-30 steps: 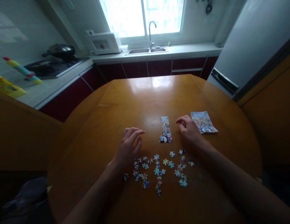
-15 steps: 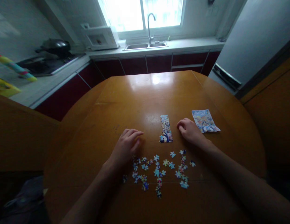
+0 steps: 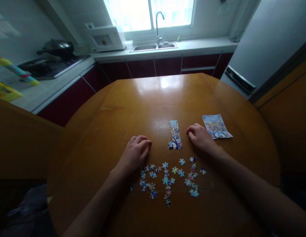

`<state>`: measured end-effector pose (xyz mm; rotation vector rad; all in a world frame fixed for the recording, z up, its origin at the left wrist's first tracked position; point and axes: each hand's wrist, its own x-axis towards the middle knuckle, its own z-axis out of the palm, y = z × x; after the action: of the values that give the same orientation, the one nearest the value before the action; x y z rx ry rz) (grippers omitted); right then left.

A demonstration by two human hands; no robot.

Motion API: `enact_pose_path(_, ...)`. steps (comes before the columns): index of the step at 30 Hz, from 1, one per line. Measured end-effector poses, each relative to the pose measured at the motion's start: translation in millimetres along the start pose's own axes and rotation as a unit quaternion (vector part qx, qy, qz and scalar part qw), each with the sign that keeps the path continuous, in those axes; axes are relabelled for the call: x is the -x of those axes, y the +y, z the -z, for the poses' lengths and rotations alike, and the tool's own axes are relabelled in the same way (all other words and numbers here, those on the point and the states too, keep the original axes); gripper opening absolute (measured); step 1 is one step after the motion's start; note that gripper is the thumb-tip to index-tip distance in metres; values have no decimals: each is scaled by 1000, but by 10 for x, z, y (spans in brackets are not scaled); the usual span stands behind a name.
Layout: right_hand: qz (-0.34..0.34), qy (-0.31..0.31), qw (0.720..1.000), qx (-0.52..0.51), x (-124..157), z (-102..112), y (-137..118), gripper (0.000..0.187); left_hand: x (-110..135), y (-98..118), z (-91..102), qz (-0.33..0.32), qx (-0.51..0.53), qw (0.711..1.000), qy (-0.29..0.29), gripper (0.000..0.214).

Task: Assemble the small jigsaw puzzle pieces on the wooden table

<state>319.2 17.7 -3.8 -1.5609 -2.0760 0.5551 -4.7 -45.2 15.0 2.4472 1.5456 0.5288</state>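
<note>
My left hand (image 3: pixel 138 148) rests on the table left of the joined puzzle strip (image 3: pixel 175 134), its fingers drawn together with nothing visible in them. To the right of that strip lies my right hand (image 3: pixel 199 134), fingers curled in and no piece showing. The strip is a narrow upright band of connected pieces with a dark blue and white figure at its lower end. Loose jigsaw pieces (image 3: pixel 165 180) are spread below, between my forearms. A few of them sit close under my left wrist. Just beyond my right hand is a printed picture sheet (image 3: pixel 217 126).
The wooden table (image 3: pixel 143 102) has rounded sides. Past its far edge stand a counter with a sink (image 3: pixel 145 48), a tap and a white microwave (image 3: pixel 107 39). A pot (image 3: pixel 58 48) sits on the stove at left; a fridge (image 3: pixel 263 42) stands at right.
The fingers and thumb of my left hand have closed together; before, they were apart. My right hand, the strip and the loose pieces have stayed in place.
</note>
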Motion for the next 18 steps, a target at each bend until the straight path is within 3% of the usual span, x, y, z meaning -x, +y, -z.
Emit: enact_pose_path(18,-9,-1,1000,6,-15,-6,18,17,8,3,-21,-2,14,1000,12,20)
